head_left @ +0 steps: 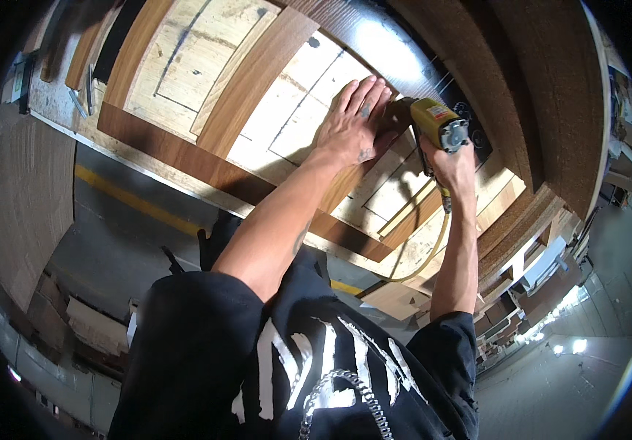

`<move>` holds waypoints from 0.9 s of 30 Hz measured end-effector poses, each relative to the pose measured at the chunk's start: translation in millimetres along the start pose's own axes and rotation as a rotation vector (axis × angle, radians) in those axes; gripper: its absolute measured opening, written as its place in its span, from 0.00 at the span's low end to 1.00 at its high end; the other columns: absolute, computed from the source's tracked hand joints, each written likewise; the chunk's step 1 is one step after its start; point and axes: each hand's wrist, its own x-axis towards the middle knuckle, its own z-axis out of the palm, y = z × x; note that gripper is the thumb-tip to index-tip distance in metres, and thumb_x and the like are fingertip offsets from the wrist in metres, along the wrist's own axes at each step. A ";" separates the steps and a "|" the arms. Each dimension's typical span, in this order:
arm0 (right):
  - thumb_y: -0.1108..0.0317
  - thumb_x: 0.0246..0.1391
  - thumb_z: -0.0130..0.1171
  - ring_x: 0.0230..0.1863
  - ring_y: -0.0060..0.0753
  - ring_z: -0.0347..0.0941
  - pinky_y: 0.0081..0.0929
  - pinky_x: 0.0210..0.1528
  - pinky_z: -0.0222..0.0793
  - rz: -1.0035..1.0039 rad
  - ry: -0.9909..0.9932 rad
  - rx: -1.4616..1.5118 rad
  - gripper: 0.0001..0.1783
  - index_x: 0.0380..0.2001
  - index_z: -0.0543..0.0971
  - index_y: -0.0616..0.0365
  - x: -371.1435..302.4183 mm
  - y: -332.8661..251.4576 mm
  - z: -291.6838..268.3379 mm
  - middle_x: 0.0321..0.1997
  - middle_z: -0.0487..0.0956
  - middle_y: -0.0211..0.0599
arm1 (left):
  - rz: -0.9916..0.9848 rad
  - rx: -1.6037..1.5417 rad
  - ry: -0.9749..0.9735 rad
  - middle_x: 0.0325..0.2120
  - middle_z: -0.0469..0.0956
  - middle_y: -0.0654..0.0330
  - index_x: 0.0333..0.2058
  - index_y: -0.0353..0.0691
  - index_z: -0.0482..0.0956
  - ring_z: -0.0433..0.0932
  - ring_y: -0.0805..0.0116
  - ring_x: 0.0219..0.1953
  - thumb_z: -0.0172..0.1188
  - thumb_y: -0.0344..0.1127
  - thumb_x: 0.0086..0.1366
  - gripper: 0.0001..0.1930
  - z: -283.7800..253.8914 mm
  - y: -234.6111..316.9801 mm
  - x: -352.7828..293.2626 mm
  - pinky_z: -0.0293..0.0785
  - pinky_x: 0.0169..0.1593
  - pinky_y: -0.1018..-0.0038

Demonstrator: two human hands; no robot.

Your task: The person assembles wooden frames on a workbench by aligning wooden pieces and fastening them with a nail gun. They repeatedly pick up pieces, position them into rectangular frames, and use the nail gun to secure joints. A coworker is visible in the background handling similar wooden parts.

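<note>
My right hand (454, 165) is wrapped round the handle of a yellow air nail gun (433, 116). The gun's nose points left, near the fingertips of my left hand, and I cannot see exactly what it touches. A thin yellow hose (439, 246) hangs from the handle. My left hand (353, 128) lies flat, fingers stretched out, at the far end of a brown wood slat (345, 189). That slat belongs to a ladder-like wooden frame, with a long brown rail (206, 163) on the near side and another wide slat (261, 77) to the left.
Under the frame is a pale worktop (180, 59) with dark drawn lines. A glossy dark board (393, 48) runs along the far side. Tall brown panels (543, 88) stand at the right. A yellow floor line (136, 199) crosses the grey floor at the left.
</note>
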 end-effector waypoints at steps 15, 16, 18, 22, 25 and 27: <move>0.58 0.51 0.68 0.34 0.34 0.84 0.32 0.40 0.78 0.109 -0.112 0.080 0.26 0.50 0.81 0.65 -45.5 -74.9 39.7 0.34 0.86 0.45 | -0.427 0.077 0.150 0.75 0.40 0.43 0.74 0.44 0.51 0.36 0.46 0.77 0.59 0.61 0.66 0.47 -108.8 -136.1 -37.1 0.31 0.72 0.35; 0.57 0.52 0.68 0.37 0.36 0.84 0.33 0.42 0.78 0.098 -0.158 0.050 0.26 0.49 0.81 0.65 -34.8 -85.0 39.7 0.37 0.86 0.46 | -0.430 0.087 0.099 0.75 0.39 0.42 0.74 0.42 0.51 0.34 0.45 0.77 0.56 0.65 0.66 0.47 -116.3 -143.7 -41.1 0.29 0.72 0.35; 0.57 0.52 0.68 0.38 0.36 0.84 0.33 0.41 0.78 0.037 -0.123 0.055 0.26 0.49 0.81 0.65 -15.7 -109.1 42.0 0.38 0.86 0.46 | -0.378 0.120 0.094 0.74 0.40 0.39 0.73 0.36 0.51 0.34 0.43 0.77 0.49 0.73 0.65 0.52 -108.8 -154.6 -44.9 0.26 0.72 0.36; 0.62 0.53 0.67 0.31 0.28 0.80 0.29 0.35 0.75 -0.037 -0.047 0.171 0.23 0.49 0.81 0.64 27.2 -135.9 54.2 0.33 0.84 0.38 | -0.372 0.079 0.116 0.74 0.42 0.40 0.73 0.37 0.51 0.37 0.45 0.76 0.57 0.73 0.60 0.55 -104.6 -157.6 -44.8 0.29 0.72 0.37; 0.67 0.53 0.65 0.40 0.41 0.85 0.36 0.46 0.80 0.048 -0.093 0.167 0.19 0.46 0.83 0.68 50.5 -166.5 50.3 0.38 0.87 0.51 | -0.387 0.058 0.084 0.75 0.41 0.41 0.73 0.37 0.48 0.36 0.45 0.77 0.59 0.72 0.58 0.57 -103.6 -158.2 -43.3 0.29 0.72 0.38; 0.65 0.52 0.67 0.40 0.45 0.84 0.38 0.47 0.79 -0.025 -0.079 0.121 0.19 0.45 0.84 0.65 59.4 -173.4 50.3 0.38 0.86 0.52 | -0.411 0.005 0.082 0.75 0.39 0.42 0.74 0.38 0.47 0.35 0.46 0.77 0.61 0.71 0.57 0.58 -103.1 -158.1 -42.5 0.28 0.72 0.38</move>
